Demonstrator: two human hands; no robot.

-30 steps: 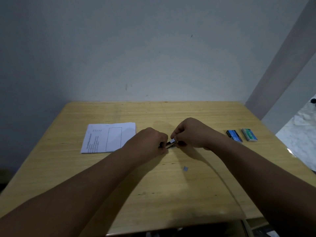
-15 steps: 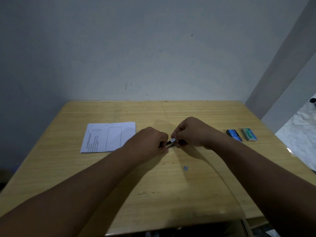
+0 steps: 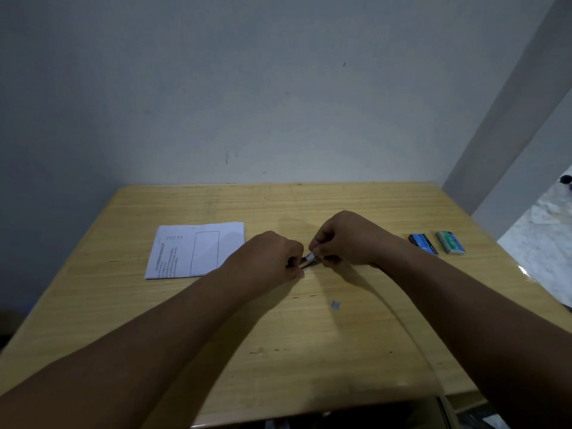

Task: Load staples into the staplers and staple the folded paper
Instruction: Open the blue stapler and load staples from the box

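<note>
A small stapler [image 3: 309,262] lies between my two hands at the middle of the wooden table [image 3: 309,351]; only a short metal part of it shows. My left hand [image 3: 269,258] is closed around its left end. My right hand [image 3: 346,239] pinches a short strip of staples at the stapler's right end, fingertips touching it. The folded white paper [image 3: 198,249] with printed text lies flat to the left of my left hand. A small loose piece of staples [image 3: 335,305] rests on the table nearer to me.
Two small staple boxes stand at the table's right side: a blue one [image 3: 422,243] and a green one [image 3: 450,242]. A grey wall runs behind the table. The table's right edge borders a lighter floor.
Almost nothing has moved. My right hand has shifted very slightly at the stapler's end; my left hand keeps its grip.
</note>
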